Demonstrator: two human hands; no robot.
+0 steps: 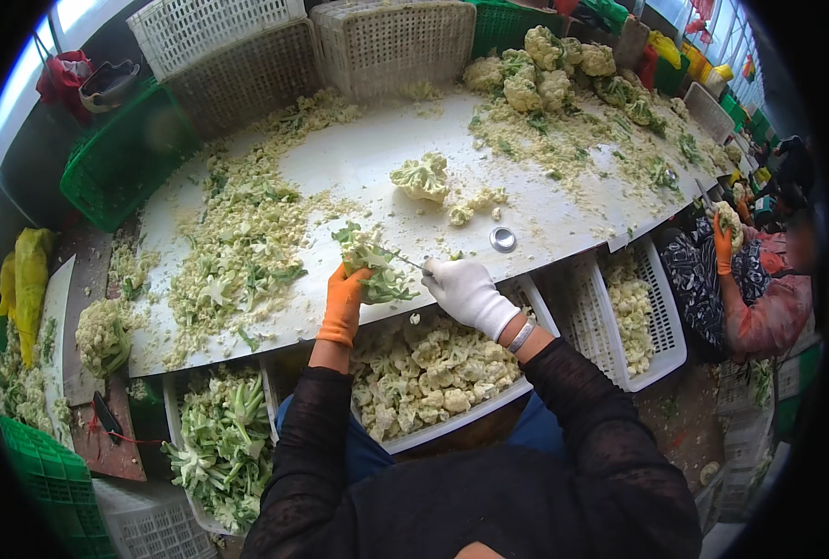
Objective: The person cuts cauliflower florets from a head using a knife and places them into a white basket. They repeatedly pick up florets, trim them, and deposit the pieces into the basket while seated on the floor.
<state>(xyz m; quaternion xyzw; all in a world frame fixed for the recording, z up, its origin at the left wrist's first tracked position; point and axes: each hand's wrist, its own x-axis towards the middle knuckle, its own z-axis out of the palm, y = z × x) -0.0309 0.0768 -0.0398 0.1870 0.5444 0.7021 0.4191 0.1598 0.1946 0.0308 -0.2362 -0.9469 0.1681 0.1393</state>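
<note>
My left hand [345, 300], in an orange glove, grips a leafy cauliflower stalk [381, 274] above the front edge of the white table. Just right of it, my right hand [467, 290], in a white glove, is closed on a knife [407, 260] whose thin blade points left toward the stalk; its handle is hidden in the glove. Behind my hands a cauliflower piece [423, 177] and smaller florets [462, 214] lie on the table [358, 164]. A round metal object [503, 240] sits near the front edge. Below my hands a white crate [421, 441] holds many cut florets.
Trimmings [236, 244] cover the table's left part. Whole cauliflowers [526, 91] are heaped at the back right. A crate of leaves and stalks [222, 447] stands at lower left, a floret crate [673, 342] at right. A co-worker [771, 300] holds a cauliflower at far right.
</note>
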